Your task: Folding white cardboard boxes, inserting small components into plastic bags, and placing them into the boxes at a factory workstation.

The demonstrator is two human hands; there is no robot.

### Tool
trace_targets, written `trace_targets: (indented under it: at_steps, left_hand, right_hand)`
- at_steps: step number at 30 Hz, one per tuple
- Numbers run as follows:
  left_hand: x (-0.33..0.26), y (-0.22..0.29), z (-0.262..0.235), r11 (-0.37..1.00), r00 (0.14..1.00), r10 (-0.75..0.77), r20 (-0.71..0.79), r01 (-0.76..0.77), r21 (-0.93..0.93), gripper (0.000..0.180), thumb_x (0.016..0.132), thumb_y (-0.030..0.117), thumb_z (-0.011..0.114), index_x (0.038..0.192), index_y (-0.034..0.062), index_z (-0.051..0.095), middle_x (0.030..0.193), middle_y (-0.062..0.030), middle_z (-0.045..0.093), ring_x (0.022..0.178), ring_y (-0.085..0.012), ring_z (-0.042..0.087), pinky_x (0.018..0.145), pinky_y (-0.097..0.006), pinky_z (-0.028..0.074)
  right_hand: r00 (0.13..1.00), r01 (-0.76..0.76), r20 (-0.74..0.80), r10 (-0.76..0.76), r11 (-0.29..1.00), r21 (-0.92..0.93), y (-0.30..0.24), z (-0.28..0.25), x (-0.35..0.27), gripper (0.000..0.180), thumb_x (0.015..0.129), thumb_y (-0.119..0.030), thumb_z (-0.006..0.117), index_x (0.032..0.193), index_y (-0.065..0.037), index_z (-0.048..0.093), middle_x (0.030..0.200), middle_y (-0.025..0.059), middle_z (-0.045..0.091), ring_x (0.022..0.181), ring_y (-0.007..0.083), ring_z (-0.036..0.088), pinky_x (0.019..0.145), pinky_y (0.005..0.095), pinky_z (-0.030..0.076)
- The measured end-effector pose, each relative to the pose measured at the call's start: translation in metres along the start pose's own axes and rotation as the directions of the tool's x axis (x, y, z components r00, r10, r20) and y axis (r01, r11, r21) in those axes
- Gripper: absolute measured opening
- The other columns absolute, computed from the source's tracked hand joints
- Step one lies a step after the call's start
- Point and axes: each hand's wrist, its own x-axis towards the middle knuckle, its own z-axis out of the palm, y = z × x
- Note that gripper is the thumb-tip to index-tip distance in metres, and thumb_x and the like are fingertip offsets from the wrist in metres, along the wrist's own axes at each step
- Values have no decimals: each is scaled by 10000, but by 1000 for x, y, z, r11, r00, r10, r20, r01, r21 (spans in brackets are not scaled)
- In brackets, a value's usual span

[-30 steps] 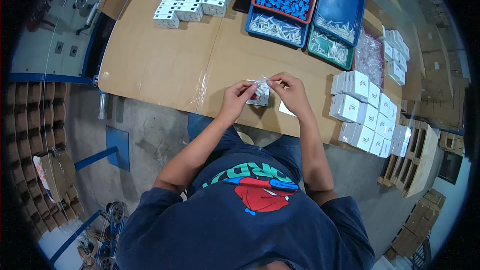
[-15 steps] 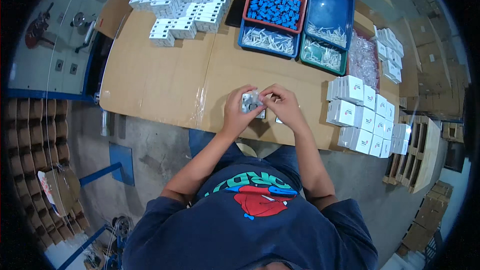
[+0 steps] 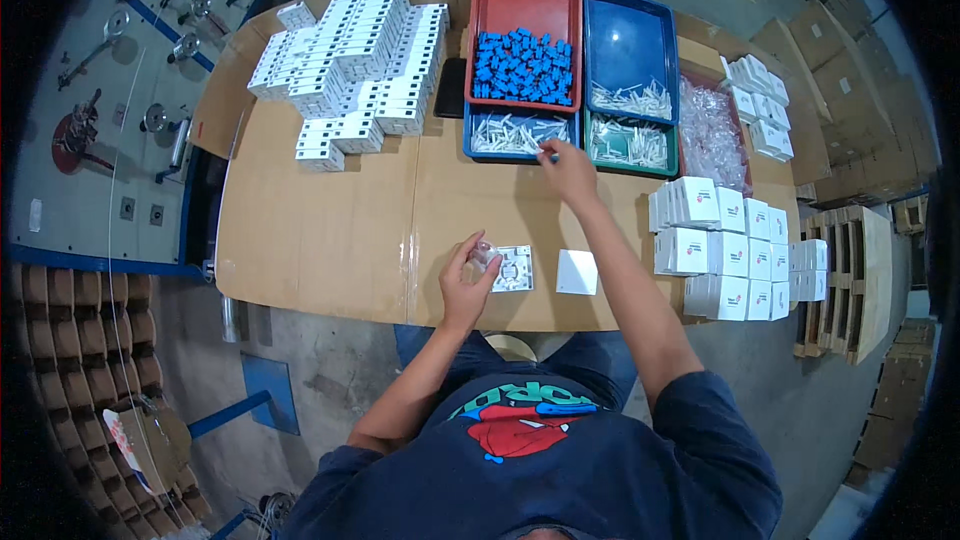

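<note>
A small clear bag [image 3: 485, 254], too small to make out what it holds, sits pinched in the curled fingers of the left hand [image 3: 466, 280] above a white plate [image 3: 513, 268] on the bench [image 3: 330, 230]. The right hand [image 3: 568, 166] stretches forward, fingertips closed on a small piece at the blue tray [image 3: 515, 132].

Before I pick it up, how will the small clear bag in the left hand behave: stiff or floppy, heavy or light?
The small clear bag looks like thin film crumpled in the left hand, so it is probably floppy. It looks nearly empty, so likely very light. Smooth film may slip, so pinch it rather than push.
</note>
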Motion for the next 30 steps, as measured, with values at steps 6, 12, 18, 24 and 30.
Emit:
trace_targets:
  at_steps: [6, 12, 18, 24, 30]
  left_hand:
    - [-14, -15, -3, 997, 998, -49, -32, 48, -53, 568, 851, 61, 821, 1380, 13, 620, 1077, -99, 715, 998, -167, 654, 918, -311, 514]
    - [-23, -24, -3, 991, 995, -81, -56, 74, -112, 514, 859, 57, 816, 1330, -21, 624, 1091, -99, 714, 1015, -161, 651, 935, -312, 509]
    - [-13, -4, 0, 989, 997, -76, -30, 71, -131, 467, 867, 35, 797, 1304, -11, 641, 1095, -98, 715, 1011, -163, 655, 925, -307, 512]
    - [0, 19, 5, 995, 998, -46, -42, 42, -93, 465, 856, 44, 805, 1296, 4, 660, 1068, -100, 734, 990, -157, 672, 904, -300, 518]
    - [4, 44, 20, 993, 1000, 1, -29, -5, -115, 486, 843, 89, 829, 1295, 20, 662, 1072, -99, 731, 999, -164, 682, 901, -318, 532]
  right_hand:
    - [999, 35, 50, -13, 878, -477, 28, 14, 51, 161, 863, -216, 710, 973, -109, 759, 979, 118, 748, 930, 335, 714, 768, 473, 566]
    - [993, 10, 109, 55, 854, -521, 38, 20, 59, 131, 856, -230, 699, 864, -107, 743, 945, 118, 718, 929, 341, 708, 769, 472, 569]
    - [997, 72, 16, -72, 909, -411, 17, -6, 44, 161, 886, -226, 672, 876, -68, 698, 914, 121, 720, 908, 352, 706, 755, 474, 561]
    - [993, 17, 114, -20, 1000, 26, -20, -46, -19, 207, 899, -223, 728, 1009, -47, 731, 868, 127, 740, 748, 234, 700, 667, 372, 529]
    - [971, -144, 236, 46, 897, 417, -86, -86, -115, 179, 984, -103, 688, 1118, 6, 734, 901, 27, 744, 763, 33, 597, 677, 206, 473]
